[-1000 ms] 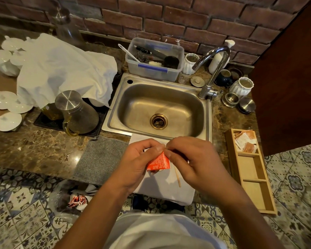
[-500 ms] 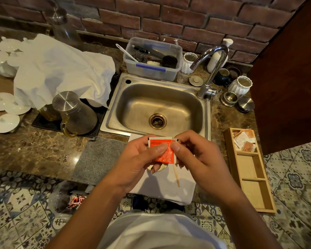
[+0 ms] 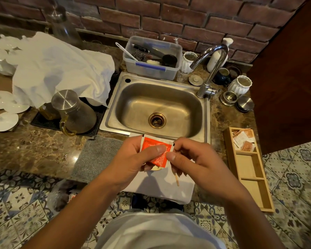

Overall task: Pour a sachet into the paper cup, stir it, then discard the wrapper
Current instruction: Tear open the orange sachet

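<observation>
An orange-red sachet (image 3: pixel 157 150) with white edges is held upright above the counter's front edge. My left hand (image 3: pixel 133 159) pinches its left side with the thumb across its face. My right hand (image 3: pixel 192 159) pinches its right edge. A thin wooden stirrer (image 3: pixel 176 180) pokes out below my right hand, over a white cloth (image 3: pixel 162 187). Only a small sliver of the paper cup's rim (image 3: pixel 155 168) shows beneath the sachet; my hands hide the remainder.
A steel sink (image 3: pixel 158 106) with a curved tap (image 3: pixel 208 69) lies just behind my hands. To the right is a wooden tray (image 3: pixel 250 169) holding sachets. A grey mat (image 3: pixel 95 157), a metal-lidded jug (image 3: pixel 74 112) and a plastic bag (image 3: pixel 65 196) on the floor are at left.
The sachet has been turned from a low, folded-looking position to upright and flat, facing me. Both hands rose slightly toward the sink's edge and now pinch its two sides.
</observation>
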A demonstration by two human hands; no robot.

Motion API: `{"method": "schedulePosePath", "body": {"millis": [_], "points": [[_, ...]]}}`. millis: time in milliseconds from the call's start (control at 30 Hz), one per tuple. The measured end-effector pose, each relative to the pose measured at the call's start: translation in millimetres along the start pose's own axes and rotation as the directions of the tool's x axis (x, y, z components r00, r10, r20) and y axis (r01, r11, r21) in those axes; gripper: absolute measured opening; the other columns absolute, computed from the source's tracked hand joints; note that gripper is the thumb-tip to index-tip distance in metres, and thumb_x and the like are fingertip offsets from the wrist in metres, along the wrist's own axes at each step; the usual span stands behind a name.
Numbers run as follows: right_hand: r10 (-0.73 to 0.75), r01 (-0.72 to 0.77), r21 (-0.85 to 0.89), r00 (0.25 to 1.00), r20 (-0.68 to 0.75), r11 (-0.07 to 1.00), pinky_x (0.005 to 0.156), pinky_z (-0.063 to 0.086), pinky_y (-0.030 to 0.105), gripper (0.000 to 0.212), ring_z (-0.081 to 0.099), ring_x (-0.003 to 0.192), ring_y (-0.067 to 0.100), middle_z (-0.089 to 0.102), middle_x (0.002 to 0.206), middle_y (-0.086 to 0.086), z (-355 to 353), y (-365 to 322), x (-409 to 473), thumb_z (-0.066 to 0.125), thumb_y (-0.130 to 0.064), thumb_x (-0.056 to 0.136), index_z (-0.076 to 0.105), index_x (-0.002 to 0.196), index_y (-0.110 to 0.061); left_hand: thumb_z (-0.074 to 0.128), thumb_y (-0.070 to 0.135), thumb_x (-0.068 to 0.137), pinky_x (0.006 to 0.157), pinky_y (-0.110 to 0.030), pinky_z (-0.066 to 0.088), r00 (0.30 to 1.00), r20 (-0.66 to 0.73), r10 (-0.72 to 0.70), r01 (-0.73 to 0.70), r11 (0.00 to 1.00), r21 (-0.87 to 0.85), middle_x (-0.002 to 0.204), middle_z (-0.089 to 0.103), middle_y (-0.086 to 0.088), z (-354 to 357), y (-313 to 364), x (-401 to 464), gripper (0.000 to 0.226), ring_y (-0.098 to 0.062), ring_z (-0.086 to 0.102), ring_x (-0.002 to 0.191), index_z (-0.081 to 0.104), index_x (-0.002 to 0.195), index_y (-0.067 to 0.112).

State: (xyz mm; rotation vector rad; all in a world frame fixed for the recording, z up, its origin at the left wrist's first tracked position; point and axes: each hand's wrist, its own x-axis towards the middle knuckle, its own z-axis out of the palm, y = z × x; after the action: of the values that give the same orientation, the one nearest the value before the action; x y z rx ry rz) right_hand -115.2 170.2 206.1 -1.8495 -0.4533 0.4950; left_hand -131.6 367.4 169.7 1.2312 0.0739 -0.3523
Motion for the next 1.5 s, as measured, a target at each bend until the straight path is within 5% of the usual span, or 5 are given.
{"method": "schedulePosePath", "body": {"millis": [300, 733, 900, 1167, 1500], "points": [[-0.088, 0.086, -0.051, 0.995, -0.047, 0.995, 0.064, 0.050, 0.033, 0.013, 0.062, 0.070, 0.019, 0.066, 0.075, 0.001, 3, 5, 1, 0.060, -0.018, 0.100, 0.069, 0.094, -0.011, 0.074, 0.036, 0.073, 0.045, -0.019, 0.035, 0.987, -0.159, 0.027, -0.045, 0.993, -0.111, 0.055, 0.055, 0.001, 18, -12, -10, 0.018, -0.006, 0.043, 0.043, 0.069, 0.070, 0.019], [-0.377, 0.226, -0.551, 0.909, -0.178, 0.804, 0.074, 0.042, 0.016, 0.010, 0.056, 0.081, 0.006, 0.068, 0.092, -0.006, 23, 23, 5, 0.065, -0.010, 0.097, 0.071, 0.102, -0.013, 0.074, 0.022, 0.084, 0.041, -0.020, 0.027, 0.950, -0.299, -0.089, 0.013, 0.969, -0.245, 0.053, 0.041, 0.000, 25, -15, -10, 0.025, -0.008, 0.027, 0.040, 0.062, 0.063, 0.022], [-0.104, 0.080, -0.133, 0.977, -0.188, 0.988, 0.068, 0.048, 0.017, 0.015, 0.065, 0.074, 0.009, 0.069, 0.079, -0.008, 18, 18, -1, 0.059, -0.025, 0.100, 0.069, 0.097, -0.013, 0.069, 0.026, 0.085, 0.044, -0.022, 0.024, 0.967, -0.244, -0.073, 0.019, 0.977, -0.214, 0.055, 0.047, -0.001, 21, -15, -11, 0.016, -0.009, 0.031, 0.042, 0.070, 0.070, 0.020], [0.054, -0.043, 0.277, 0.998, -0.031, 0.960, 0.062, 0.052, 0.027, 0.013, 0.062, 0.064, 0.014, 0.066, 0.069, 0.002, 15, 20, -1, 0.062, -0.014, 0.099, 0.065, 0.092, -0.005, 0.066, 0.031, 0.089, 0.048, -0.031, 0.018, 0.989, -0.132, -0.074, 0.050, 0.983, -0.178, 0.055, 0.055, -0.003, 15, -11, -12, 0.020, -0.010, 0.035, 0.041, 0.071, 0.075, 0.017], [0.046, -0.037, 0.191, 0.998, -0.044, 0.981, 0.064, 0.051, 0.026, 0.011, 0.062, 0.066, 0.014, 0.066, 0.073, 0.000, 12, 24, 0, 0.065, -0.018, 0.098, 0.068, 0.093, -0.009, 0.072, 0.037, 0.077, 0.042, -0.018, 0.031, 0.989, -0.149, -0.026, 0.014, 0.997, -0.076, 0.053, 0.055, -0.003, 16, -15, -14, 0.019, -0.007, 0.039, 0.041, 0.070, 0.071, 0.019]]}}
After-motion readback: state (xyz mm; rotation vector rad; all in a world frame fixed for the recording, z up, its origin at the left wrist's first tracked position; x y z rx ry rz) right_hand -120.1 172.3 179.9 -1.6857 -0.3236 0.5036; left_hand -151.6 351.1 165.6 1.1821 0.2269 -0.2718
